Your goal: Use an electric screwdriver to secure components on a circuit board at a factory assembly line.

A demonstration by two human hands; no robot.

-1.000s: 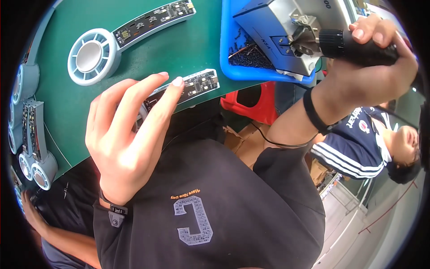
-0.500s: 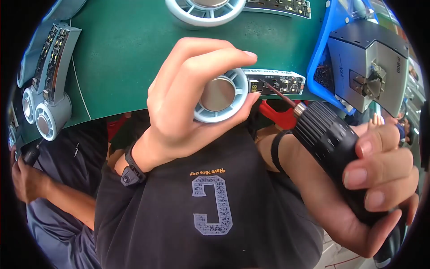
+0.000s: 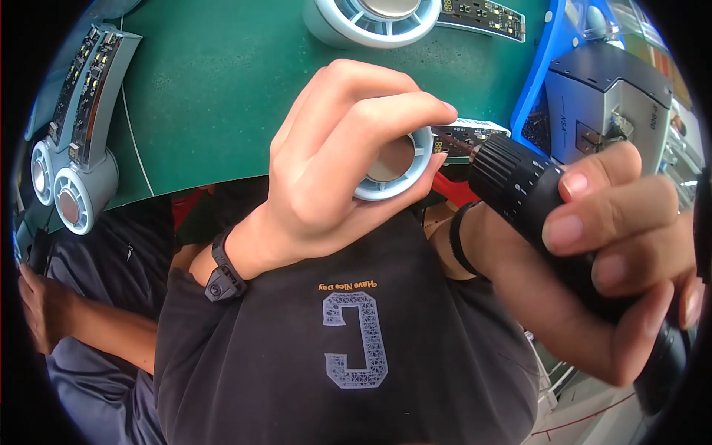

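Note:
My left hand (image 3: 319, 156) wraps around the round end of a light-blue handheld fan housing (image 3: 423, 159), thumb and fingers curled about its rim. A silver disc (image 3: 393, 159) fills the middle of that round end. From it a handle with a dark circuit board (image 3: 467, 135) extends rightward. Gripped in my right hand (image 3: 623, 222) is a black electric screwdriver (image 3: 519, 182), slanting down from the board. Its thin bit points at the board near the round end; whether the tip touches cannot be told. The screwdriver's head hides part of the board.
Another fan housing (image 3: 426, 30) lies on the green table (image 3: 222, 89) at the far side. Two more (image 3: 96, 159) rest at the left. A blue tray (image 3: 532, 85) and a grey box-shaped machine (image 3: 604, 85) stand right. Another person's hand (image 3: 44, 311) is at the far left.
My left hand and the fan housing have shifted right in the view. The screwdriver has come up and left, covering more of the board, with its bit nearer the round end.

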